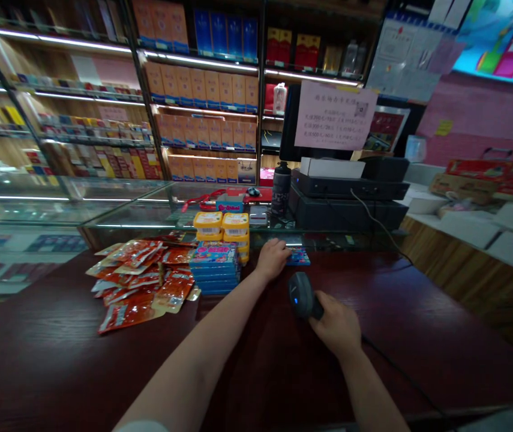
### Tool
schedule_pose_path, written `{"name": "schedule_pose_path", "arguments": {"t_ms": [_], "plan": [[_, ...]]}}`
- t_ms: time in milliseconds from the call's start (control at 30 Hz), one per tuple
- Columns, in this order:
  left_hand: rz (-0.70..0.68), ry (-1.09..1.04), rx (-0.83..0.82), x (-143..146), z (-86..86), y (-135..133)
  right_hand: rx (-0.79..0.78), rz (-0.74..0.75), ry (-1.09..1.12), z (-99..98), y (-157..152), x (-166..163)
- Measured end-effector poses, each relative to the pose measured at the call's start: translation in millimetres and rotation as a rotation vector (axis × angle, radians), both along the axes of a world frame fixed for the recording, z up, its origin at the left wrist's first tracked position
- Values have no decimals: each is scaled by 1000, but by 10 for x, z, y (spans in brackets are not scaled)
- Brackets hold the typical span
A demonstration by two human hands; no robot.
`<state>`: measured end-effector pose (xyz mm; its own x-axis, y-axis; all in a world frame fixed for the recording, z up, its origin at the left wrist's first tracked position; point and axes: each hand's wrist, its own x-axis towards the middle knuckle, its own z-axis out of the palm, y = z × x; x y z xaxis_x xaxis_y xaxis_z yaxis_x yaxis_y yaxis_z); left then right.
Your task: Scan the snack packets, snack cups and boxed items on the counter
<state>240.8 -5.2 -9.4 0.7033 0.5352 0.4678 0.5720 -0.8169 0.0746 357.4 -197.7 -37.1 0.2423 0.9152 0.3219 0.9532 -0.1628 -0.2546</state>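
Note:
My right hand (338, 324) is wrapped around the handle of a dark barcode scanner (300, 295), whose head shows a small blue light and whose cable trails off to the lower right. My left hand (273, 259) reaches to the back of the dark red counter, its curled fingers at the left end of a flat blue packet (300, 257); the fingertips are partly hidden. Left of that hand stand stacked yellow tubs (236, 225) and a pile of flat blue boxes (215, 264). A heap of orange-red snack pouches (148, 276) lies further left.
A glass display case (139, 207) runs behind the counter (49, 336). On it stand a dark bottle (281, 187), a mouse (253, 192) and a monitor with a pink paper sign (335, 117). Boxed goods fill the back shelves. Cartons (467, 186) stand at the right.

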Motion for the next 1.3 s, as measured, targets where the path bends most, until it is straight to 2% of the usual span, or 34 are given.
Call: {"name": "schedule_pose_path", "arguments": {"t_ms": [133, 233, 300, 400, 567, 900, 1100, 1300], "plan": [[51, -120, -143, 105, -243, 136, 6, -1, 6, 10, 2, -3], [211, -204, -238, 88, -390, 174, 9, -7, 14, 13, 6, -5], [316, -269, -309, 58, -449, 184, 10, -11, 19, 14, 8, -6], [334, -344, -389, 40, -476, 194, 5, -17, 24, 14, 12, -8], [291, -366, -370, 132, -464, 185, -1, -7, 27, 10, 20, -10], [334, -311, -348, 288, -444, 176, -19, -22, 9, 29, 25, 1], [223, -329, -342, 107, -337, -10, -30, -33, -7, 34, 11, -6], [62, -427, -101, -312, -21, -461, -52, -40, -9, 27, -32, -19]]}}
